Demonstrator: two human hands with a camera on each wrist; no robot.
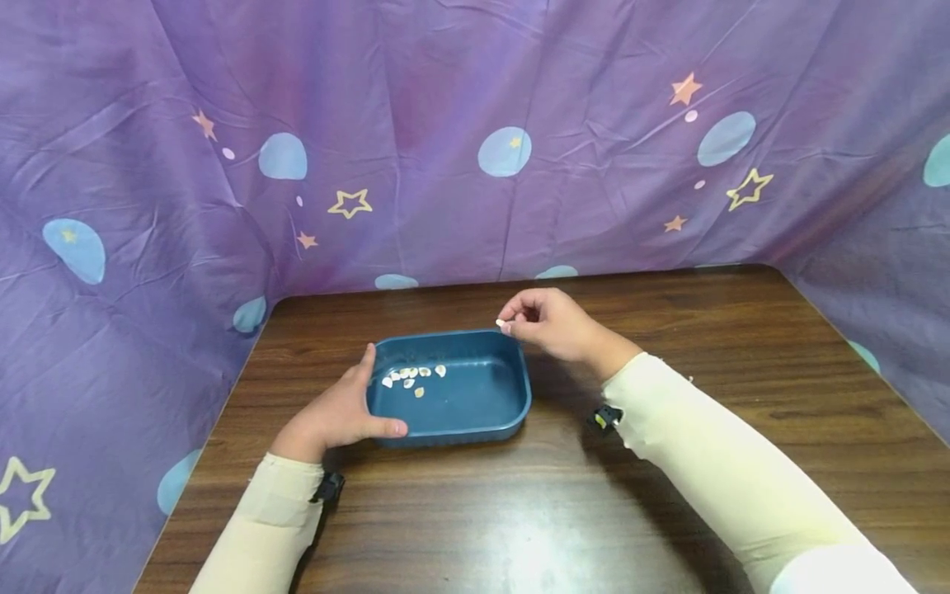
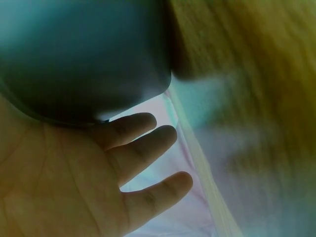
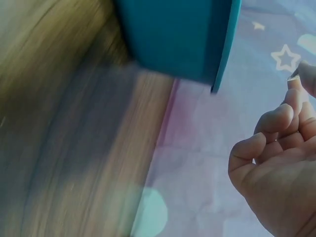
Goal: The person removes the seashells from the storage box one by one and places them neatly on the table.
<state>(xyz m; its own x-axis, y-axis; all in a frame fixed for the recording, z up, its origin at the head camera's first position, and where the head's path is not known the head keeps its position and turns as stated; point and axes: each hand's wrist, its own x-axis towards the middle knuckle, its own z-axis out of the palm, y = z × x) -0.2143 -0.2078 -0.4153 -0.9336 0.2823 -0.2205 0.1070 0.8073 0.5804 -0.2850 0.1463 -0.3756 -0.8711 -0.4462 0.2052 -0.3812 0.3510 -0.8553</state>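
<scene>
A dark blue rectangular tray (image 1: 460, 415) stands on the table. Several pale, teardrop-shaped seeds (image 1: 441, 370), which look like pumpkin seeds, lie toward its left end. My left hand (image 1: 337, 412) spans that end, thumb over the near rim and fingers at the far left corner. In the left wrist view, three fingers (image 2: 148, 153) stretch out straight beside the tray's wall. Above the far right corner, my right hand (image 1: 552, 322) pinches one small white seed (image 1: 500, 322) between thumb and fingertips. The right wrist view shows its other fingers loosely curled.
The brown wood-grain table (image 1: 705, 355) extends to both sides of the tray and in front of it. A purple curtain (image 1: 445, 214) with stars and blue shapes hangs behind the table's far edge and along its sides. Black wrist straps (image 1: 604, 418) sit over pale sleeves.
</scene>
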